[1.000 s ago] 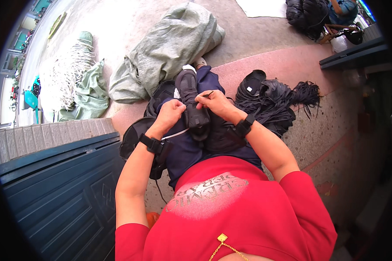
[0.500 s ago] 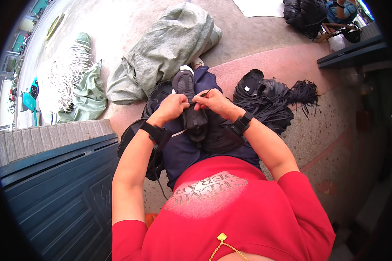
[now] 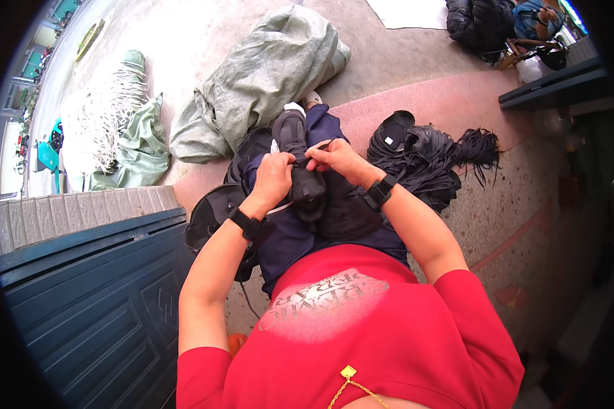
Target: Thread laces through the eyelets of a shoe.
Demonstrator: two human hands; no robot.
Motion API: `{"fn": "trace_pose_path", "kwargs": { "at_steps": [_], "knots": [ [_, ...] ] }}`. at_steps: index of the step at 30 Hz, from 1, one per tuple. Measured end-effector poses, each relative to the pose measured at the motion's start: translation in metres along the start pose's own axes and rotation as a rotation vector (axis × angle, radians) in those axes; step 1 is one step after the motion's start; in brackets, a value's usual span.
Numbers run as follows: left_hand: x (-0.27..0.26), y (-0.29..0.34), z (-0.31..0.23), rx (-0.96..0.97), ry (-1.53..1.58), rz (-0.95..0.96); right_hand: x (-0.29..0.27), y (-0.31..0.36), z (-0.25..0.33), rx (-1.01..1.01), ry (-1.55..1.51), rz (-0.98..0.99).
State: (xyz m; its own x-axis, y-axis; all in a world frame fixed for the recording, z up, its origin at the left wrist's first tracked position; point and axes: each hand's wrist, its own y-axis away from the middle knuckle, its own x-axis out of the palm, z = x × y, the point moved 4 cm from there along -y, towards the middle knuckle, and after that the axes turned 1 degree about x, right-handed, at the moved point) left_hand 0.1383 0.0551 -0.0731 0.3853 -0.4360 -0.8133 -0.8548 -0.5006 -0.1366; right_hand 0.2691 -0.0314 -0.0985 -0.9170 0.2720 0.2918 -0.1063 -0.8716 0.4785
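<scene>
A black shoe [image 3: 293, 133] with a mesh toe lies lengthwise across my lap, its toe pointing away from me. At its left edge my left hand [image 3: 274, 177] is closed, thumb and fingertips pinched against the lacing area. My right hand [image 3: 341, 161] pinches a thin dark shoelace [image 3: 325, 144] at the shoe's right side; much of the lace is hidden by the fingers. More black shoe pieces [image 3: 215, 213] rest beside my left leg. Right of my knees sits another black shoe piece [image 3: 393, 127] with a small white label, against a bundle of black laces [image 3: 474, 148].
A large grey-green woven sack [image 3: 266, 75] lies beyond my feet. Farther left are a bundle of white laces [image 3: 109, 129] and a green sack [image 3: 140, 146]. Blue doors [image 3: 109, 293] flank me at the left. At the far right, a person's arm [image 3: 544, 24] shows near a black bundle [image 3: 479, 31].
My left hand has shifted slightly right and down along the shoe. The right hand has moved a little to the right, still pinching. The view has shifted slightly.
</scene>
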Motion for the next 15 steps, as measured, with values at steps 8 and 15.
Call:
{"fn": "trace_pose_path", "kwargs": {
  "at_steps": [8,15],
  "knots": [
    [0.014,-0.014,-0.006,-0.134,0.081,0.103,0.002,-0.004,0.004,-0.008,0.03,0.025],
    [0.002,-0.013,-0.011,-0.434,0.227,0.184,0.028,-0.02,0.068,-0.482,0.435,-0.105]
  ]
}}
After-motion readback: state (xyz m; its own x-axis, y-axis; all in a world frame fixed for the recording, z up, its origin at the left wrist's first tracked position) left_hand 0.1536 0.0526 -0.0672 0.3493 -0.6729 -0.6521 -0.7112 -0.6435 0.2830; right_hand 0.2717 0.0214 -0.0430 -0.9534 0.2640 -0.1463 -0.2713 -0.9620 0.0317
